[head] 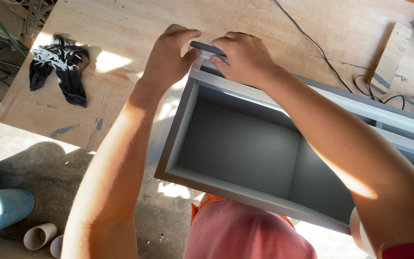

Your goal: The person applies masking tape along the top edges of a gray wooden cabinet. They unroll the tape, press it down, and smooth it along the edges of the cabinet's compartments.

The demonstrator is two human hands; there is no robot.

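Observation:
A grey open box-shaped cabinet [235, 144] lies on a plywood worktop [120, 29], its open side up. Both my hands meet at its far left corner. My left hand [168, 57] and my right hand [243, 55] pinch a thin dark grey strip [207, 48] between fingers and thumbs, holding it against the corner's edge. The strip's underside and the fingertips below it are hidden.
A black rag [58, 67] lies on the worktop's left part. A black cable [322, 52] runs across the top right, beside a wood offcut [391, 55]. On the concrete floor at lower left stand a blue pipe [1, 211] and two short cream pipe pieces [39, 235].

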